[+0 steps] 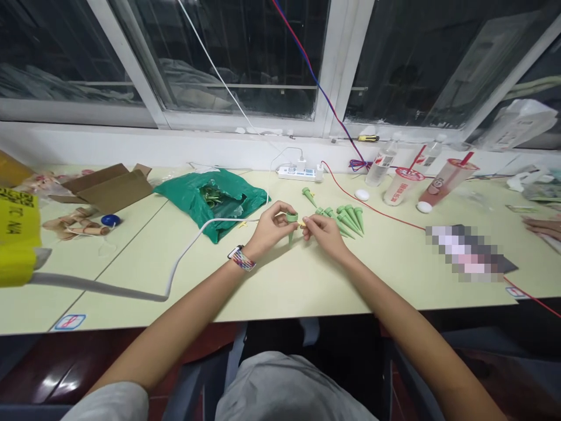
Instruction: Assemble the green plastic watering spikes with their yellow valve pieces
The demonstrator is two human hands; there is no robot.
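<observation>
My left hand (270, 228) pinches a small green cone-shaped piece (291, 220) just above the pale table (307, 280), its point hanging down. My right hand (323, 232) is closed beside it, fingertips pinching a tiny yellowish part (302, 223) at the cone's top. Several finished green cones (348, 218) lie in a row just right of my hands, and one more green cone (308, 195) lies behind them. A green plastic bag (213, 202) with more greenish parts lies open to the left.
A white cable (175, 266) runs across the table to a power strip (298, 173). Two lidded drink cups (401, 186) and bottles stand at back right. A cardboard box (109, 187) and yellow object (17, 234) sit left. Another person's hand (543, 227) rests far right.
</observation>
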